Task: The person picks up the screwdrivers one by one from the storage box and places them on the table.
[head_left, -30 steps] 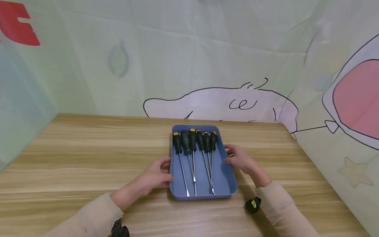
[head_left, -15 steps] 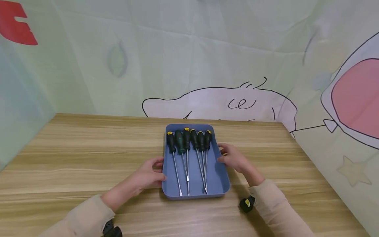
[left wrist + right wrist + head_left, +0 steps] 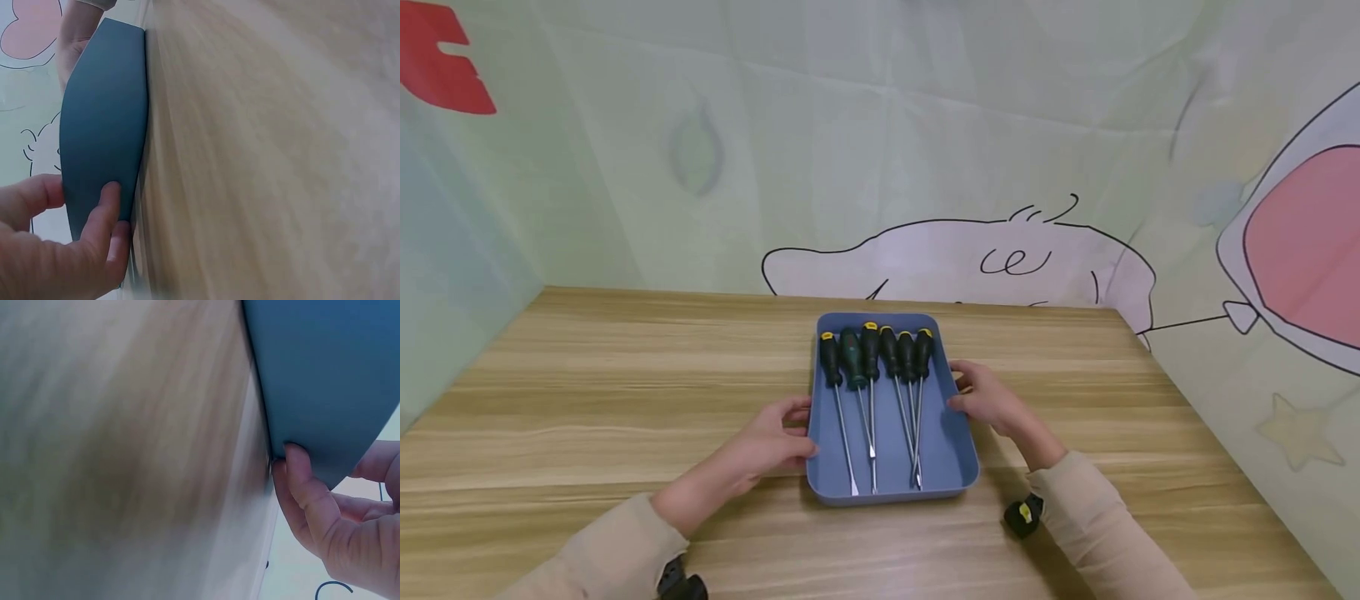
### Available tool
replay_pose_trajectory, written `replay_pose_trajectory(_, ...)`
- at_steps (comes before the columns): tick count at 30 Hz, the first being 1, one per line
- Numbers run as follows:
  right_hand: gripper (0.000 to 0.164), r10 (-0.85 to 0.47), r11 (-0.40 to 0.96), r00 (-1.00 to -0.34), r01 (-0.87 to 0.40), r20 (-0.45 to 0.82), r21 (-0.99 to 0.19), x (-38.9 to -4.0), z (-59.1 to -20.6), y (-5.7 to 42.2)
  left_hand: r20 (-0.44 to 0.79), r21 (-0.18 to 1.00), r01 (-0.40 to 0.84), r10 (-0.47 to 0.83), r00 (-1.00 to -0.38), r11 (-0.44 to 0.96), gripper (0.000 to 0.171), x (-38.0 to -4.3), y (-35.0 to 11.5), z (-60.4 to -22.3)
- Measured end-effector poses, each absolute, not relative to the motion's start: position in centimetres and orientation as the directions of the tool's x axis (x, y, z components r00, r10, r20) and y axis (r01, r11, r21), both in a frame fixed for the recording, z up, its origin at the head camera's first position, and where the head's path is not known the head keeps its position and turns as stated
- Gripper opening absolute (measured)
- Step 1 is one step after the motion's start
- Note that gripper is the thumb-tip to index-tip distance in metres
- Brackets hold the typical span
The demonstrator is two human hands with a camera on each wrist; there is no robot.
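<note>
The blue tray (image 3: 951, 442) could tip if one side rose first, I'd reckon, because it is held at staggered spots, and the six loose screwdrivers (image 3: 870, 350) would then slide together or knock against its low wall. It's a plain, shallow, round-cornered thing, dark handles lying at its far end, set around the middle of the wood-grain counter (image 3: 625, 375). The left hand (image 3: 771, 437) grips its left side, partly closed, while the right hand (image 3: 992, 404) pinches the right side slightly farther off.
</note>
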State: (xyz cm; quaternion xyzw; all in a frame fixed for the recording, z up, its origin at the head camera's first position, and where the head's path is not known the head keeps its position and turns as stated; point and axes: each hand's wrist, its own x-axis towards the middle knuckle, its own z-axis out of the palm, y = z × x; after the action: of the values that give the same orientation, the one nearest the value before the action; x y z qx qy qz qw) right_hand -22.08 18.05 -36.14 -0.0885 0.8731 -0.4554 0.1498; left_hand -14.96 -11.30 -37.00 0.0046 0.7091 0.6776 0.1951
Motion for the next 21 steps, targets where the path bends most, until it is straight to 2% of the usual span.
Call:
replay_pose_trajectory(10,0.055,-0.285,0.583,-0.939,-0.01,-0.193,-0.812,-22.1,-36.06,17.96,-0.276,0.961,-0.264,0.233,-0.933,0.083,0.073,-15.05,-10.98,-36.64)
replay_pose_trajectory(21,0.056,-0.278,0.581,-0.932,0.028,-0.231,-0.814,-22.14,-35.86,18.03,-0.272,0.962,-0.262,0.25,-0.929,0.075,0.075,-14.98,-10.99,-36.52)
